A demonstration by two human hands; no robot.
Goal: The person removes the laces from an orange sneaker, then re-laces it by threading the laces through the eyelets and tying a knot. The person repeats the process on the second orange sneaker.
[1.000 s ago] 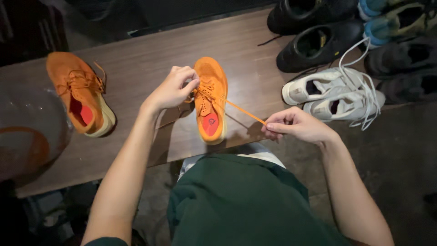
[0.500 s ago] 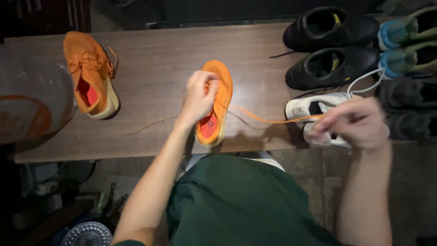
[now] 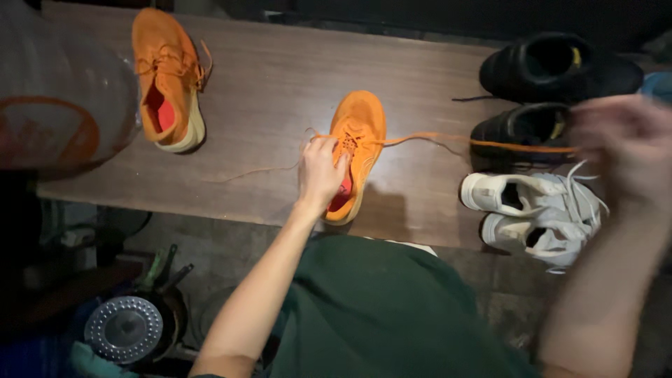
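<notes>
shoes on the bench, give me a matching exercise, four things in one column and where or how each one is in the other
Things:
1. orange shoe with laces tied
2. orange shoe being laced
3. white shoes
4. orange lace

Places or states:
A. stretched out to the right, taut
B. under the left hand
C. far left of the bench, untouched
D. right side, below the black shoes

Pairs: 1-C, 2-B, 3-D, 4-A

The right hand (image 3: pixel 623 150) is motion-blurred, so its grip on the orange lace (image 3: pixel 490 144) cannot be judged. The left hand (image 3: pixel 323 171) covers the orange shoe's (image 3: pixel 360 126) heel opening. A translucent bag (image 3: pixel 59 91) is cut off at the table's (image 3: pixel 280 77) left edge.
</notes>
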